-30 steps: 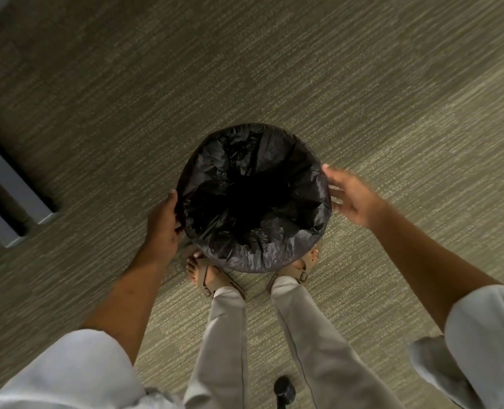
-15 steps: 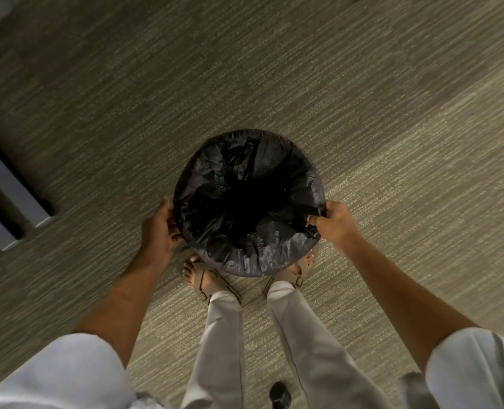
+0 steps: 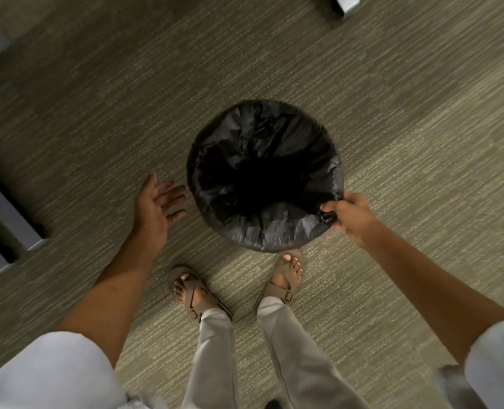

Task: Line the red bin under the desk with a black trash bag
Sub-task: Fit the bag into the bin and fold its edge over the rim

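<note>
A round bin stands on the carpet in front of my feet, seen from above. A black trash bag (image 3: 274, 160) lines it and folds over the whole rim, so none of the bin's red shows. My right hand (image 3: 352, 215) pinches a bunch of the bag at the rim's right side. My left hand (image 3: 156, 203) hovers with fingers spread just left of the bin, a small gap away from the bag.
Grey desk legs (image 3: 5, 214) lie on the carpet at the left, and another grey foot (image 3: 345, 4) shows at the top edge. My sandalled feet (image 3: 283, 276) stand right below the bin. Striped carpet (image 3: 422, 113) spreads around it.
My left hand has let go of the rim and opened beside the bin. My right hand, open a second ago, has stayed pinched on the bag. The view has shifted, with the bin further right.
</note>
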### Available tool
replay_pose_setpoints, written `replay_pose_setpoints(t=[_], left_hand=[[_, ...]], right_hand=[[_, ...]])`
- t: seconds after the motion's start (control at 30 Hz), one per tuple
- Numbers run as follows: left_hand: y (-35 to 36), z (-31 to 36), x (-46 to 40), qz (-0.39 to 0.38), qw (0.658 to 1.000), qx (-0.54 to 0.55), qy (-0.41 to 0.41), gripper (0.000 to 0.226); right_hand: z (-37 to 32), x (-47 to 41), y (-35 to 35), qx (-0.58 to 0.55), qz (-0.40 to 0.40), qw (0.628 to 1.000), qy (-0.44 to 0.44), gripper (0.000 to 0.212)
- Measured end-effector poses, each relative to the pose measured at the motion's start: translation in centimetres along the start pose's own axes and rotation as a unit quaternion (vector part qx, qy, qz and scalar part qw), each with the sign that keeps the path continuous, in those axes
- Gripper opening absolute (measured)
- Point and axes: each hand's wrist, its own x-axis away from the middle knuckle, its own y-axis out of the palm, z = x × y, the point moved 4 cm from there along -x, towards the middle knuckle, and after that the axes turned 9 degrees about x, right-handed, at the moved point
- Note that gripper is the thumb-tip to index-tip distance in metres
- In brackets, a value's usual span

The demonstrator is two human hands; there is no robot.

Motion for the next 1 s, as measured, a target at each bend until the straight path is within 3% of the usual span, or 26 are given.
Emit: replay_pose_setpoints(t=[0.33,0.63,0.7,0.83,1.0], left_hand=[[5.8,1.1,0.0,-0.039,0.999,-0.006,-0.003,0.068],[6.7,0.2,-0.7,-0.039,0.999,-0.015,-0.005,0.068],[6.8,0.2,-1.0,-0.039,0.999,-0.022,-0.003,0.067],[7.0,0.9,-1.5,-0.035,0.999,-0.033,0.000,0.062],[8.2,2.1,-1.3,-0.057,0.998,-0.031,-0.012,0.053]], right_hand=[[-10.3,-5.5,-4.1,-0.191,0.074,0.979,-0.001,0.030],[-14.7,-8.9,-4.3,-0.269,0.111,0.956,0.022,0.022],[-15.0,-9.6,-4.0,-0.278,0.105,0.954,0.034,0.018],[-15.1,-10.7,-3.5,-0.290,0.084,0.953,0.028,0.045],[-15.7,-10.6,-2.8,-0.304,0.045,0.951,0.020,0.042]])
